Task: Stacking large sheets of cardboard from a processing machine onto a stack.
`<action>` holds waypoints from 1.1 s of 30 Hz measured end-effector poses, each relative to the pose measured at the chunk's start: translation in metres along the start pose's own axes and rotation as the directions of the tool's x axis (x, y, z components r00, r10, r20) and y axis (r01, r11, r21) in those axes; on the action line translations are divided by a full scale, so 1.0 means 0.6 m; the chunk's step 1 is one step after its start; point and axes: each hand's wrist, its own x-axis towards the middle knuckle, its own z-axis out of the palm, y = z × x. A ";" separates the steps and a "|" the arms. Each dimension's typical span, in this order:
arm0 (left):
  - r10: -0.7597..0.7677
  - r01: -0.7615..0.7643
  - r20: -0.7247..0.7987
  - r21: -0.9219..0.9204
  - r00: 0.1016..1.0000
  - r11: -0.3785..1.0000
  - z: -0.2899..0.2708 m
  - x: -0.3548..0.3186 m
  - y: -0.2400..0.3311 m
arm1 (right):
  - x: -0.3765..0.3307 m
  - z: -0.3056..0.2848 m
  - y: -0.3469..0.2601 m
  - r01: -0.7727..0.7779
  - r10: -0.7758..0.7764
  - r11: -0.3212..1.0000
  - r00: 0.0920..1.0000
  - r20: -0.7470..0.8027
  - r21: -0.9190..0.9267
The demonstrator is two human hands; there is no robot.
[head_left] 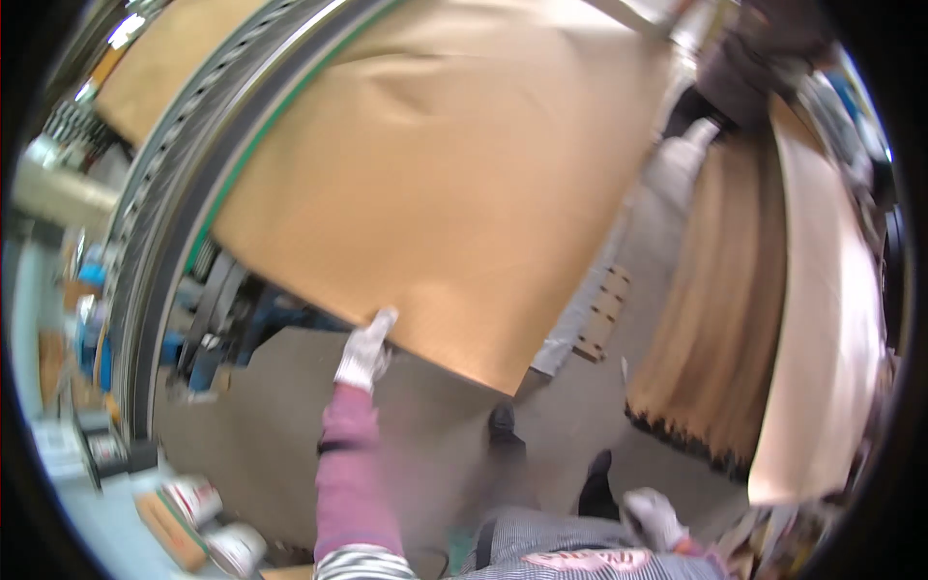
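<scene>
Head view: left hand (365, 350) in a white glove pinching the lower edge of a large brown sheet (435, 184), lifted clear of the stack (720, 319) at three o'clock; right hand (653, 515) hanging free at five o'clock, grip unclear; sheet mid-carry, not yet laid down.

Left hand (365, 350) raised, right hand (655, 515) low

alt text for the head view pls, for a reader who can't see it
A white-gloved left hand grips the near edge of a large, flat brown cardboard sheet lifted above a grey floor. The white-gloved right hand hangs low by the body, near a stack of brown sheets.
</scene>
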 end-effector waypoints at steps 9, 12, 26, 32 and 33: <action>0.214 -0.271 0.182 0.395 0.960 0.878 0.130 -0.278 0.044 | 0.120 -0.213 -0.244 -0.181 0.175 -0.309 0.954 0.243 0.934; 0.122 -0.157 0.147 0.254 0.982 0.954 0.152 -0.312 0.044 | 0.068 -0.275 -0.290 -0.056 0.075 -0.027 0.996 0.058 0.998; -0.048 0.263 0.574 -0.298 0.818 0.918 0.416 -0.527 0.059 | -0.349 -0.299 0.121 -0.427 0.141 0.887 0.613 -0.777 -0.177; 0.022 0.085 0.521 -0.180 0.854 0.980 0.518 -0.649 0.010 | -0.401 -0.267 0.204 -0.205 -0.057 0.899 0.822 -0.567 -0.387; 0.017 0.079 0.488 -0.176 0.873 0.981 0.550 -0.672 0.002 | -0.403 -0.262 0.215 -0.140 -0.155 0.884 0.813 -0.561 -0.447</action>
